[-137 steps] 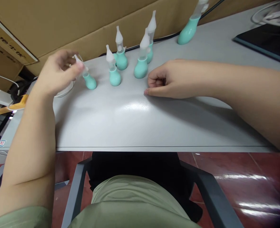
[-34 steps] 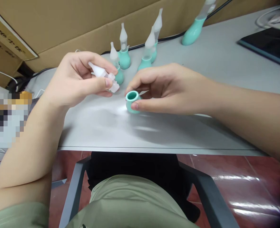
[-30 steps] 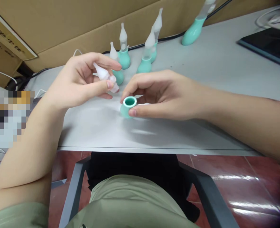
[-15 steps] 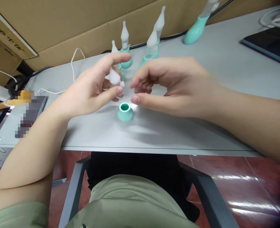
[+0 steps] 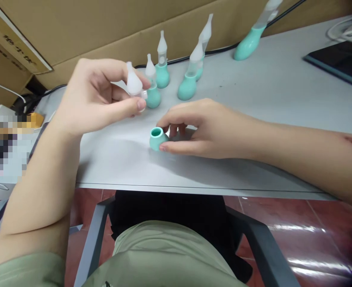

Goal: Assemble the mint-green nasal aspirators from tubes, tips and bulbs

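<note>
My left hand (image 5: 104, 91) is closed on a nasal aspirator nozzle (image 5: 134, 82), a white tapered tip above a clear collar with a small side nub. It is held upright above the table, tip up. My right hand (image 5: 190, 129) has its thumb and fingers around a teal rubber bulb (image 5: 156, 140), which stands on the table with its round mouth facing up. The nozzle and the bulb are apart. Just behind the left fingers stands an assembled nasal aspirator (image 5: 153, 97), teal below and white on top, partly covered by them.
Several more assembled aspirators stand behind, including one (image 5: 163, 75) by the cardboard (image 5: 110, 28) and one (image 5: 187, 87) right of it. Another aspirator (image 5: 249, 44) leans farther right, near a dark flat device (image 5: 340, 59). A black cable runs along the back. The table's front edge (image 5: 193, 190) is near me.
My right hand has moved down and left and now grips the teal bulb, which stood untouched before. My left hand has shifted left with the nozzle, away from the bulb.
</note>
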`<action>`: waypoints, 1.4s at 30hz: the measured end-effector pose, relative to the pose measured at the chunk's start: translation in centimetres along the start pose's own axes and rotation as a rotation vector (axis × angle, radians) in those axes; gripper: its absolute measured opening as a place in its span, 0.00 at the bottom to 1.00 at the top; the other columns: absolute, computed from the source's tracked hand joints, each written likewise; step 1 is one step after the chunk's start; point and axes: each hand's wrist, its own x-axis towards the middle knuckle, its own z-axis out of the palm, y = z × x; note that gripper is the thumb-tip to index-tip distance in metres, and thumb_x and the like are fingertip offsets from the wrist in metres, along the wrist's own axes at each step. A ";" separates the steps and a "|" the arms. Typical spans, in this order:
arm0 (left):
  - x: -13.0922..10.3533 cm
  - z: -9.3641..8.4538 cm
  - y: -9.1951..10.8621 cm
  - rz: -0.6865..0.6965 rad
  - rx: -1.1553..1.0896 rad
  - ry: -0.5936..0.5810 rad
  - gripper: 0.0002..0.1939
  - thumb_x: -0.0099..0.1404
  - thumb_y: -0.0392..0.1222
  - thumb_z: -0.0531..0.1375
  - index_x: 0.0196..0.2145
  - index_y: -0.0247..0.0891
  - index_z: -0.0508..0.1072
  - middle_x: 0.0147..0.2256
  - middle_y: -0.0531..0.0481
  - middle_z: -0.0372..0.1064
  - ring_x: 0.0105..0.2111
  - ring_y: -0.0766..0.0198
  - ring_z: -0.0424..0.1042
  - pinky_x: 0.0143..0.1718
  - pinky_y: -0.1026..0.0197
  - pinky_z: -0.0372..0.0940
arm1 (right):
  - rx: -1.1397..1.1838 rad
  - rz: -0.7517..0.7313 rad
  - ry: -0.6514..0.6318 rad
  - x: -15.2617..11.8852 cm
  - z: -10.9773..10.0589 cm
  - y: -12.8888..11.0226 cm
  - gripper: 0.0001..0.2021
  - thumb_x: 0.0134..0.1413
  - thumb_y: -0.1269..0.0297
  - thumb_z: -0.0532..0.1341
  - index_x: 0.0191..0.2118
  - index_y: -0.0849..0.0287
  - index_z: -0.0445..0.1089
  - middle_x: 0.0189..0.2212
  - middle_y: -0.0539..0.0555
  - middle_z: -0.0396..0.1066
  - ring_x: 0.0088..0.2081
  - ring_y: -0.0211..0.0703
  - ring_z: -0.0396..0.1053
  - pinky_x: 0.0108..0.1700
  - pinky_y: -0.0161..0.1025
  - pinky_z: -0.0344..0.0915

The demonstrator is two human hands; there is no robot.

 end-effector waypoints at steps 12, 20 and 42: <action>0.0 -1.0 1.8 -0.209 -0.096 -0.539 0.11 0.68 0.29 0.79 0.45 0.44 0.94 0.40 0.48 0.92 0.35 0.61 0.90 0.38 0.63 0.87 | -0.052 0.216 0.061 7.9 1.7 -1.0 0.10 0.66 0.58 0.79 0.42 0.57 0.82 0.44 0.57 0.86 0.47 0.52 0.78 0.48 0.46 0.70; -0.2 -0.9 1.0 -0.322 0.122 -0.624 0.07 0.79 0.44 0.71 0.41 0.42 0.87 0.38 0.49 0.91 0.37 0.58 0.92 0.35 0.63 0.82 | 0.048 0.191 0.189 5.0 0.7 0.0 0.16 0.71 0.49 0.77 0.41 0.56 0.79 0.43 0.57 0.86 0.42 0.46 0.78 0.41 0.44 0.73; -0.7 0.0 2.4 -0.405 0.309 -0.328 0.17 0.73 0.56 0.81 0.35 0.41 0.91 0.28 0.52 0.85 0.26 0.63 0.79 0.26 0.61 0.67 | 0.747 0.234 0.272 3.1 1.7 -1.4 0.11 0.55 0.70 0.87 0.34 0.60 0.85 0.31 0.52 0.82 0.33 0.36 0.75 0.39 0.37 0.75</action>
